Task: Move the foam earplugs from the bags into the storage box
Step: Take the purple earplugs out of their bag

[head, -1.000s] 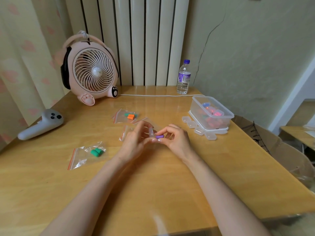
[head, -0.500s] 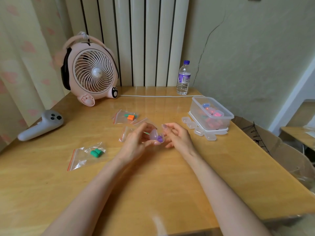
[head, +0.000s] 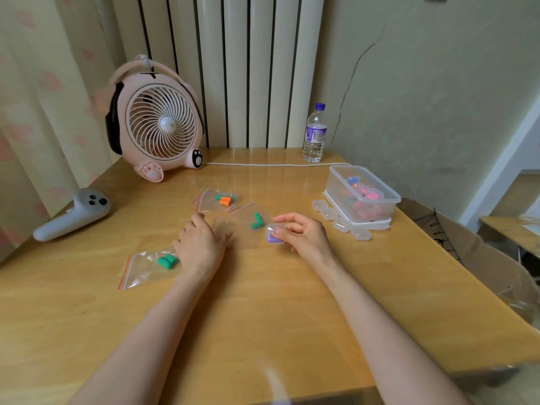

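storage box [head: 336, 185] at right partly filled; right hand [head: 304, 236] pinches purple-filled case [head: 275, 234], left hand [head: 201, 244] rests relaxed; three bags [head: 152, 266] unemptied.

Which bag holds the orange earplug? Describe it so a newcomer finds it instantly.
Start at the pink fan at the back left corner of the table. In front of it, toward the table's middle, lies a clear zip bag with a red strip along its left edge. It alone holds an orange earplug, beside a green one; the other two filled bags show only green.
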Tool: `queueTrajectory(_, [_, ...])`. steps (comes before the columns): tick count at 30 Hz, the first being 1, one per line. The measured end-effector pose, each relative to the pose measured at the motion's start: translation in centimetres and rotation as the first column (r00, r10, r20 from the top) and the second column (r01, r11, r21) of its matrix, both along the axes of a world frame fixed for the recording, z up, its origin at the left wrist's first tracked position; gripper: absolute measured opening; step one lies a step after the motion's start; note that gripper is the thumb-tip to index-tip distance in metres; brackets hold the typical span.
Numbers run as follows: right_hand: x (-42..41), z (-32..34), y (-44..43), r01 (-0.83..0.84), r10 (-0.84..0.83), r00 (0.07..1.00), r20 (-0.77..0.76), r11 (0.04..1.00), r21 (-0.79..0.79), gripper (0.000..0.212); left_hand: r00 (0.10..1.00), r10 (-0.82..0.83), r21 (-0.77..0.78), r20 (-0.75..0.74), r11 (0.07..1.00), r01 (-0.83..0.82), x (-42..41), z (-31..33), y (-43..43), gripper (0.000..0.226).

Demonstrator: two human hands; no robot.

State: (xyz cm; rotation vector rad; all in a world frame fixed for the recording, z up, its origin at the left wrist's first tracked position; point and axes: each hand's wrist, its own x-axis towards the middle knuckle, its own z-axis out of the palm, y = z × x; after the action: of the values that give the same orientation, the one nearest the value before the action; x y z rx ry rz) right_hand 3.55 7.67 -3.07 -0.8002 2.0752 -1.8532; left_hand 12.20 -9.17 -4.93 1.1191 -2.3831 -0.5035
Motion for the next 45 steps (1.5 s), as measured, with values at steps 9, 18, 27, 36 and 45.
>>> queueTrajectory(9, [-2.2,0.8,1.0,0.288,-0.288,0.957,0.017,0.952,-0.101,0.015,0.865,-0.357,-0.201,-0.351,0.932,0.303,0.4,2.4,0.8,0.014])
queueTrajectory(18, [-11.2,5.2,6.4,0.67,-0.656,0.739,-0.154,0.738,0.074,0.035,0.687,-0.623,-0.126,-0.373,0.768,0.628,-0.5,5.8,6.6,0.007])
queueTrajectory(27, [-1.1,8.4,12.1,0.03,0.011,0.983,-0.184,0.975,0.22,0.018,0.586,-0.695,0.059,-0.416,0.623,0.78,-1.8,6.4,12.9,0.021])
queueTrajectory(36, [5.9,6.5,24.9,0.265,-0.246,0.962,-0.119,0.946,0.186,0.006,0.393,-0.69,0.155,-0.608,0.383,0.911,-0.5,5.9,21.7,0.01])
queueTrajectory(45, [10.9,-8.9,37.9,0.322,-0.461,0.875,0.146,0.781,0.535,0.014,0.267,-0.772,0.15,-0.577,0.221,0.964,2.3,2.3,31.0,0.003])
